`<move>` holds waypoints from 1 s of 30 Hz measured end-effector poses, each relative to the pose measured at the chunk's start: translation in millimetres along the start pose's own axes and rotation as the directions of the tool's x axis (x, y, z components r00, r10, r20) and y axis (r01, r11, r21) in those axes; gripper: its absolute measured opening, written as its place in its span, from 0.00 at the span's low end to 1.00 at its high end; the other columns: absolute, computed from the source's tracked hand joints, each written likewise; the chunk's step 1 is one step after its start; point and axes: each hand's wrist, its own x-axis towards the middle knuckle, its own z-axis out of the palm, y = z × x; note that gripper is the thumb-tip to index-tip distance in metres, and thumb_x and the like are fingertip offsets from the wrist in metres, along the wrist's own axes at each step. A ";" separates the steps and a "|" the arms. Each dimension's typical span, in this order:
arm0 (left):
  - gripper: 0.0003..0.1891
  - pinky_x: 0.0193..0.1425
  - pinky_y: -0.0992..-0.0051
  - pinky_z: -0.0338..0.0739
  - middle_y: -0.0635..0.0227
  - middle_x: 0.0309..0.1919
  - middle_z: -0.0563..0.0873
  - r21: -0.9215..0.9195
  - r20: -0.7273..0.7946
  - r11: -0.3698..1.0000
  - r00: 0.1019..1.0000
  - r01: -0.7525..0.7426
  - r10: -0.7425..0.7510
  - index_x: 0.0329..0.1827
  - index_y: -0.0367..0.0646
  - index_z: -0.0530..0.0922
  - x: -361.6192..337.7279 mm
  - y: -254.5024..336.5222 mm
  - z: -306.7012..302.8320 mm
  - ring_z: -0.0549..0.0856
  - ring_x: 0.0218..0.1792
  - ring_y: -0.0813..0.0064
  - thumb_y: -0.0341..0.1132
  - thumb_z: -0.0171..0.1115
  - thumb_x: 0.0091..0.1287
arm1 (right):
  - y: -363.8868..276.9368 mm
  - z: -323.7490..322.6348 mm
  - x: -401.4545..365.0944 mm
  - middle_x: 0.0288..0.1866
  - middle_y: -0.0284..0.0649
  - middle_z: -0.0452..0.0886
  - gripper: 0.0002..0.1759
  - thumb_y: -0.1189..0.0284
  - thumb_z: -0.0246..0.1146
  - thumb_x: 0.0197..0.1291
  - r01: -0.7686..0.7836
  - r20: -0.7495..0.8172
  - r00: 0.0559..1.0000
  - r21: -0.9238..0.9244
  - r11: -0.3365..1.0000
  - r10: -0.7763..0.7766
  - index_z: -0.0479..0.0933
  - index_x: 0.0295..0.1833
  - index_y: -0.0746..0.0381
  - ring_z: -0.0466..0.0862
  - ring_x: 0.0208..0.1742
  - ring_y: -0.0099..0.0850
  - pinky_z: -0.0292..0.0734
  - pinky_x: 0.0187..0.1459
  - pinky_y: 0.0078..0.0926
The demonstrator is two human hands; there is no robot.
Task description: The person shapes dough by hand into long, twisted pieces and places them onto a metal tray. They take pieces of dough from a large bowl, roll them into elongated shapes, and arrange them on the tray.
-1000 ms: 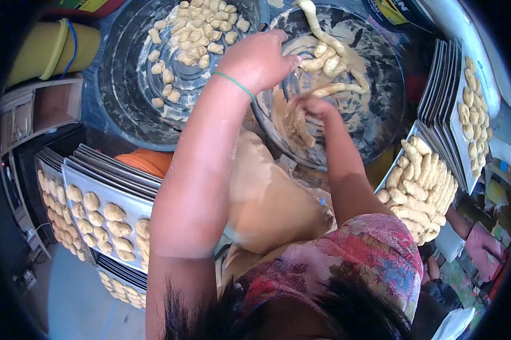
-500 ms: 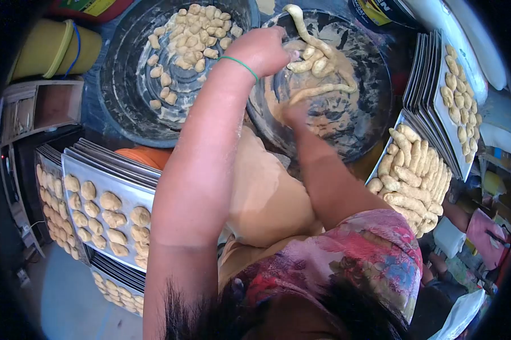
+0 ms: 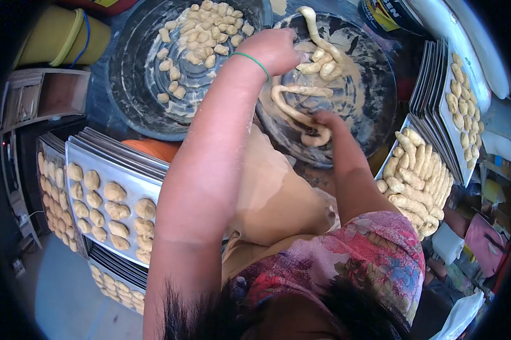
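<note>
In the round black basin point(image 3: 383, 107), a long pale dough rope point(image 3: 306, 90) is laid curved, perhaps so its length is fitted. It is touched by the right hand point(image 3: 326, 118); the left hand point(image 3: 275, 52) is held near folded dough point(image 3: 329, 69). Whether anything is pinched cannot be told.

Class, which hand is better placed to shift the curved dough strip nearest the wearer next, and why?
Probably the right: the right hand is at that curved dough strip, while the left hand is farther away, beside the bunched dough.
</note>
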 end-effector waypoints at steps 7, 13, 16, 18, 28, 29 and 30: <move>0.33 0.61 0.66 0.70 0.47 0.54 0.78 0.012 0.014 1.000 1.000 -0.019 0.019 0.60 0.35 0.72 1.6 0.5 3.5 0.78 0.56 0.53 0.51 0.63 0.58 | -23.6 66.1 34.2 0.63 0.57 0.67 0.37 0.59 0.66 0.50 0.231 -0.637 0.492 -0.563 0.794 -0.594 0.66 0.63 0.67 0.68 0.64 0.47 0.63 0.63 0.37; 0.33 0.61 0.66 0.70 0.47 0.55 0.78 0.025 0.039 1.000 0.999 0.007 -0.008 0.60 0.35 0.72 1.3 3.9 1.2 0.77 0.56 0.53 0.51 0.63 0.58 | -41.1 108.1 26.9 0.58 0.52 0.71 0.34 0.72 0.61 0.49 0.424 -0.303 0.829 -0.206 0.882 -0.469 0.61 0.64 0.66 0.70 0.61 0.42 0.63 0.63 0.34; 0.32 0.61 0.66 0.70 0.48 0.55 0.78 0.032 0.017 1.000 1.000 0.000 0.000 0.60 0.36 0.72 2.1 2.1 2.5 0.78 0.56 0.53 0.51 0.63 0.58 | -46.4 65.5 1.9 0.51 0.45 0.73 0.33 0.76 0.60 0.45 0.233 0.262 0.886 0.463 0.855 -0.383 0.63 0.62 0.63 0.76 0.52 0.34 0.71 0.56 0.27; 0.32 0.61 0.66 0.70 0.48 0.55 0.78 0.019 0.040 1.000 0.999 -0.009 0.008 0.60 0.37 0.72 1.6 5.7 0.3 0.78 0.56 0.53 0.51 0.63 0.58 | -71.2 44.6 -48.0 0.51 0.44 0.73 0.32 0.75 0.60 0.46 0.171 0.343 0.799 0.658 0.733 -0.494 0.64 0.61 0.63 0.77 0.50 0.34 0.75 0.51 0.29; 0.33 0.61 0.67 0.70 0.48 0.56 0.77 0.027 0.027 0.999 0.999 -0.025 0.024 0.61 0.36 0.71 3.5 0.5 7.6 0.78 0.57 0.54 0.50 0.62 0.59 | -28.2 -5.9 -4.0 0.60 0.51 0.69 0.30 0.62 0.56 0.59 0.426 -0.560 0.796 0.247 0.871 -0.231 0.62 0.65 0.65 0.76 0.55 0.41 0.75 0.51 0.40; 0.33 0.61 0.67 0.70 0.48 0.56 0.77 0.022 0.048 1.000 0.999 -0.013 0.012 0.61 0.35 0.71 3.1 1.5 5.7 0.78 0.57 0.54 0.51 0.62 0.59 | -13.2 -3.1 12.1 0.63 0.53 0.67 0.32 0.59 0.55 0.61 0.273 -0.732 0.655 -0.005 0.962 -0.189 0.62 0.66 0.65 0.74 0.59 0.42 0.72 0.55 0.44; 0.33 0.61 0.67 0.70 0.47 0.56 0.77 0.015 0.069 1.000 0.998 -0.001 0.000 0.61 0.35 0.71 2.7 4.1 2.5 0.78 0.57 0.54 0.51 0.62 0.59 | -5.3 5.5 21.9 0.66 0.54 0.62 0.35 0.55 0.55 0.60 0.127 -0.717 0.676 -0.109 0.986 -0.166 0.59 0.68 0.64 0.70 0.63 0.43 0.66 0.59 0.47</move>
